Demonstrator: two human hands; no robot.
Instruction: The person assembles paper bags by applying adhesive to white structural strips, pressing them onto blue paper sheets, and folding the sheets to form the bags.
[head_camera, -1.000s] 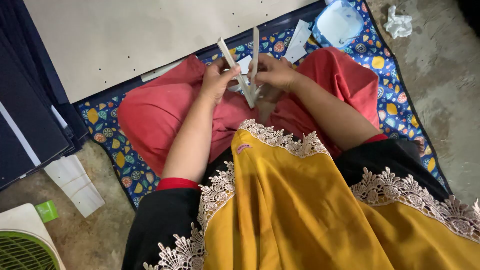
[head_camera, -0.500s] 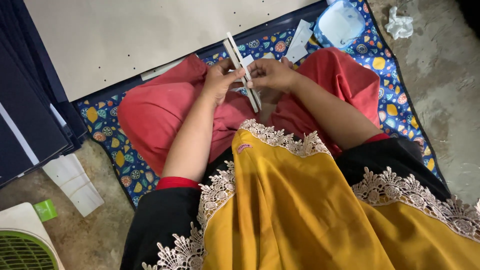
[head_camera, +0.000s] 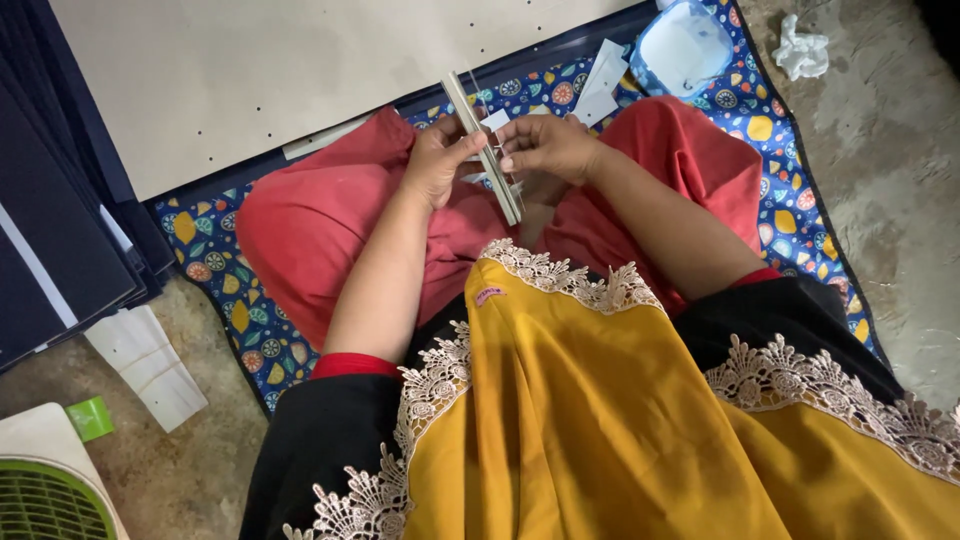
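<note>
Both hands clamped on pale strips over the lap.
Left hand (head_camera: 437, 160) and right hand (head_camera: 545, 146) pinch thin whitish strips (head_camera: 483, 150), pressed together, slanting across red trousers (head_camera: 310, 220).

Red knees (head_camera: 310, 215) flank the hands; open beige board (head_camera: 260, 70) lies beyond.

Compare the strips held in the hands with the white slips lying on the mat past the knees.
The strips are long, narrow, pressed together and tilted, gripped by the left hand and right hand. The slips are shorter, wider, loose and flat on the patterned mat. Both look pale and stiff.
</note>
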